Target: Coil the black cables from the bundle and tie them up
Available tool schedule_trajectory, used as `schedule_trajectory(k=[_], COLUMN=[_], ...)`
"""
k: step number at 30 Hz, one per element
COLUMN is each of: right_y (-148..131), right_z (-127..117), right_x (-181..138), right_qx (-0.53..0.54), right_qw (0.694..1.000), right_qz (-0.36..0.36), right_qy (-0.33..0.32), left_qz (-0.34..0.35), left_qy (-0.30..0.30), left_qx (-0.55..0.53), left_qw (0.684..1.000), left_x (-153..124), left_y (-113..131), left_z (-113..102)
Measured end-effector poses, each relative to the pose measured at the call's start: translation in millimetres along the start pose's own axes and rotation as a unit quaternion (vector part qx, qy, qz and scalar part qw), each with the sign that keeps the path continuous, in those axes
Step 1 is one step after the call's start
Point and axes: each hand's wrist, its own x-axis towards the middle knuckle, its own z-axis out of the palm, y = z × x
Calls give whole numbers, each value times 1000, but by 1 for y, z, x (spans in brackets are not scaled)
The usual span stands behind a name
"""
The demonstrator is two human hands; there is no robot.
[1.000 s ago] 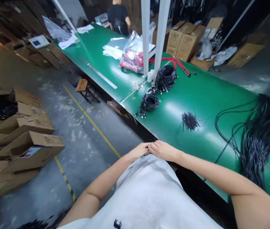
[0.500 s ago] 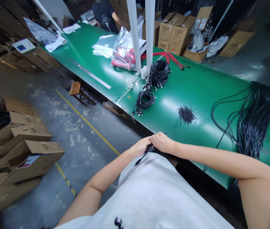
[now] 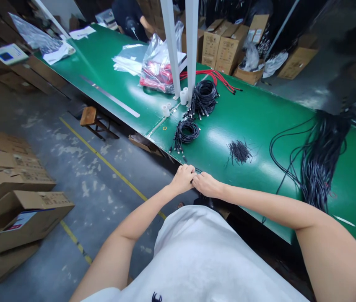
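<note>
Left hand [image 3: 183,178] and right hand [image 3: 207,185], fingers pinched together on a thin black cable [image 3: 197,170] at the bench [image 3: 268,121] edge (light, limp; best gripped near its end).

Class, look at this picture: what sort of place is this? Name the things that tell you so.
Most likely a factory packing or assembly floor for cables. A long green worktable carries coiled black cable bundles and a loose heap of cables, and cardboard boxes are stacked on the concrete floor.

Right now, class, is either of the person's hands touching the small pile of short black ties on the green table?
No: both hands meet at the table's near edge, apart from the pile.
</note>
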Motion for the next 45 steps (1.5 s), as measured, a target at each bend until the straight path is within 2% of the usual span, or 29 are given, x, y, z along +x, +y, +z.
schedule_trajectory(k=[2, 4, 5, 7, 9, 10, 12, 14, 15, 17, 18, 20, 22, 23, 25, 27, 29, 30, 32, 35, 37, 39, 41, 43, 45], right_y=[8, 16, 19, 21, 18, 16, 13, 17, 21, 33, 39, 46, 46, 43, 33, 22, 14, 12, 9, 6, 3, 1, 0, 1, 2], right_z=[4, 10, 12, 17, 18, 17, 16, 16, 17, 22, 24, 29, 32, 32, 30, 26, 24, 24, 26, 34, 41, 47, 53, 57, 60], right_x=[0, -1, -2, -6, -10, -10, -8, -2, 2, 6, 6, 2, -7, -12, -20, -22, -19, -15, -9, -5, -8, -15, -25, -36, -49], right_qx=[-1, -2, -1, 2, 8, 11, 16, 19, 19, 21, 22, 29, 43, 55, 90, 133, 179, 201, 250, 341, 416, 508, 615, 724, 814], right_qw=[1000, 999, 999, 999, 999, 1000, 999, 999, 998, 995, 994, 991, 990, 991, 992, 988, 980, 974, 953, 891, 826, 741, 644, 540, 438], right_qz=[16, 36, 41, 43, 34, 29, 26, 44, 60, 95, 111, 132, 132, 123, 91, 65, 72, 93, 157, 278, 353, 405, 418, 393, 349], right_qy=[-1, -3, -4, -5, -2, 2, 9, 10, 9, 4, 3, 3, 7, 11, 20, 30, 41, 49, 69, 111, 142, 167, 178, 171, 154], left_qz=[-82, -173, -192, -169, -96, -61, -35, -74, -107, -148, -132, -44, 13, 6, -52, -106, -161, -191, -234, -270, -262, -234, -207, -194, -182], left_qy=[-2, -13, -20, 1, 54, 62, 20, -32, -39, -13, -3, -3, 23, 45, 68, 5, -62, -67, -33, 15, 39, 54, 49, 30, 18], left_qx=[-61, -172, -227, -277, -226, -185, -119, -93, -84, -86, -103, -157, -179, -165, -133, -156, -202, -217, -233, -274, -358, -469, -544, -546, -515], left_qw=[995, 970, 955, 946, 968, 979, 992, 992, 990, 985, 986, 987, 984, 985, 987, 982, 964, 955, 943, 923, 895, 850, 812, 814, 838], left_x=[3, 1, -2, -7, -7, -4, 7, 17, 20, 19, 14, 1, -11, -14, -12, -3, 8, 13, 20, 24, 23, 21, 17, 14, 11], left_y=[11, 20, 22, 18, 7, 1, -4, 4, 13, 35, 45, 54, 46, 38, 20, 8, 9, 14, 26, 41, 45, 46, 48, 55, 64], left_z=[16, 30, 34, 34, 25, 21, 16, 22, 30, 49, 57, 66, 58, 50, 33, 24, 29, 35, 53, 76, 85, 88, 87, 84, 79])
